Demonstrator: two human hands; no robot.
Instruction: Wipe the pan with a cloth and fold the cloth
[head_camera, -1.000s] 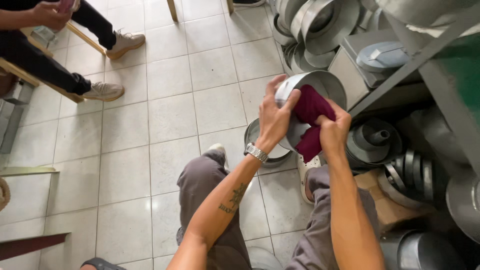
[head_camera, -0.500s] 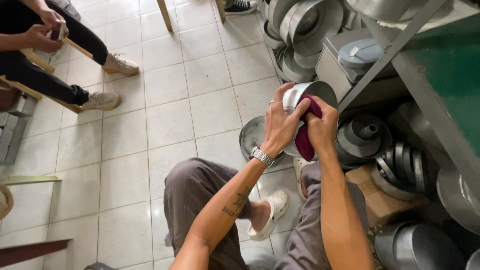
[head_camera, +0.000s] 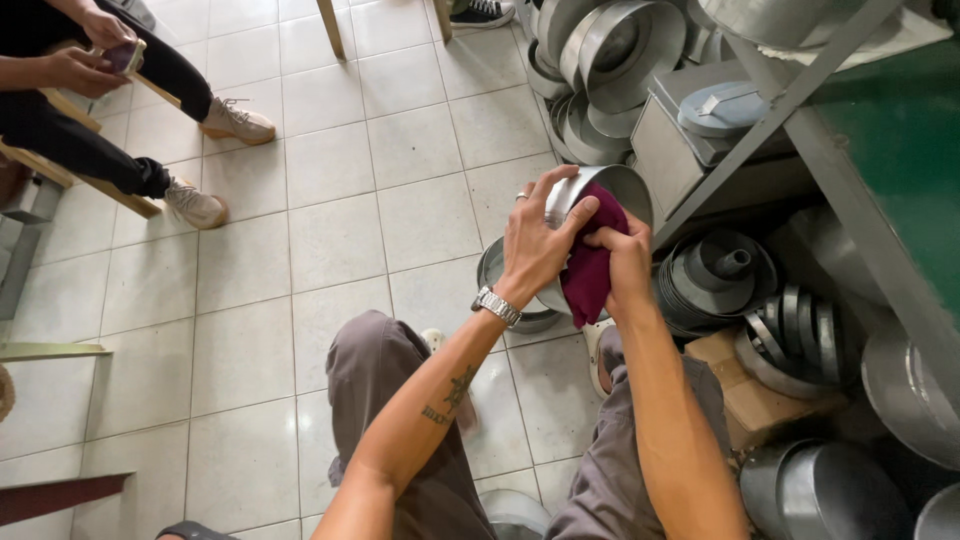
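Two hands on one pan (head_camera: 612, 190), held above my knees: left hand (head_camera: 535, 245) fingers clamped on its rim, right hand (head_camera: 622, 262) fingers pressing cloth (head_camera: 588, 270) inside (firm, even circular strokes seem best).

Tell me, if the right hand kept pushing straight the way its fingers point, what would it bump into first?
The right hand already presses the maroon cloth against the round metal pan the left hand grips. Beyond that cloth, it would probably meet the pan's metal; depth is unclear.
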